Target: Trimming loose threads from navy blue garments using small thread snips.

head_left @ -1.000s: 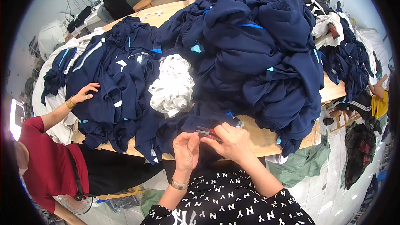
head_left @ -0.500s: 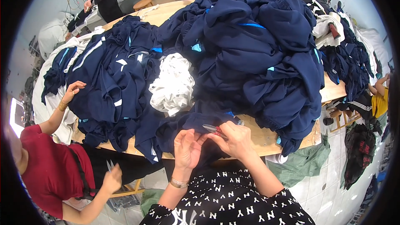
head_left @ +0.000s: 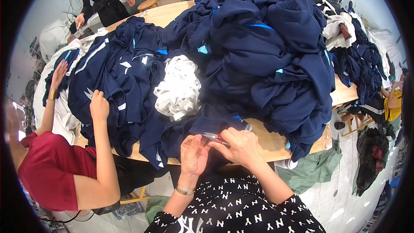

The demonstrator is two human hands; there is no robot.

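My right hand (head_left: 241, 146) is closed around small thread snips (head_left: 213, 137) with red handles, and their blades point left. The fingers of my left hand (head_left: 192, 154) pinch the edge of a navy garment (head_left: 192, 126) just beside the snip blades. That garment lies bunched at the table's near edge; the exact bit between my fingertips is too small to make out. Just beyond my hands sits a tangled heap of white tape or elastic (head_left: 177, 88).
A tall pile of navy garments (head_left: 258, 51) fills the table's right and middle, with more navy garments (head_left: 114, 77) at left. A co-worker in a red top (head_left: 56, 170) stands close at left, holding scissors (head_left: 89, 93). Green plastic sheeting (head_left: 308, 168) lies on the floor at right.
My snips have shifted slightly left, closer to my left fingertips; my left hand has barely moved. At left, the co-worker has leaned in and raised the scissors over the garments.
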